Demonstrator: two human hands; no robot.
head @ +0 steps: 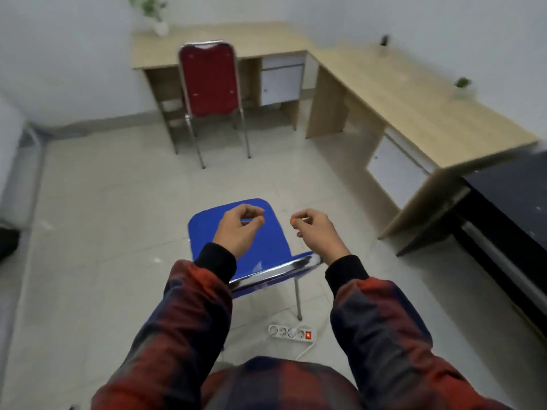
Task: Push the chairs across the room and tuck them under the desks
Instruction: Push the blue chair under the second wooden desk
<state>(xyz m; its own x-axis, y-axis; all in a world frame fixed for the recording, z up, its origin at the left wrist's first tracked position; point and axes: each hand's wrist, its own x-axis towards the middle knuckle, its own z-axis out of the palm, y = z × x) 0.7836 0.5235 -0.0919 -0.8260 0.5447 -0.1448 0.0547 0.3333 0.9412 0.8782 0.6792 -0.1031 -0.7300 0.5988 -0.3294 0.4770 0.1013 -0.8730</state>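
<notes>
A blue chair (266,241) with a chrome frame stands on the tiled floor right below me, its backrest rail nearest to me. My left hand (236,229) hovers over its seat, fingers loosely curled, holding nothing. My right hand (318,232) hangs just past the seat's right edge, also loosely curled and holding nothing. Neither hand touches the chair. A red chair (208,81) stands pushed in at the far wooden desk (236,39). A second wooden desk (414,113) runs along the right wall, with no chair at it.
A white power strip (291,332) with a lit red switch and its cable lies on the floor by the blue chair's rear right leg. A black table (509,196) stands at the right. Small potted plants (461,85) sit on the desks. White furniture (11,149) lines the left.
</notes>
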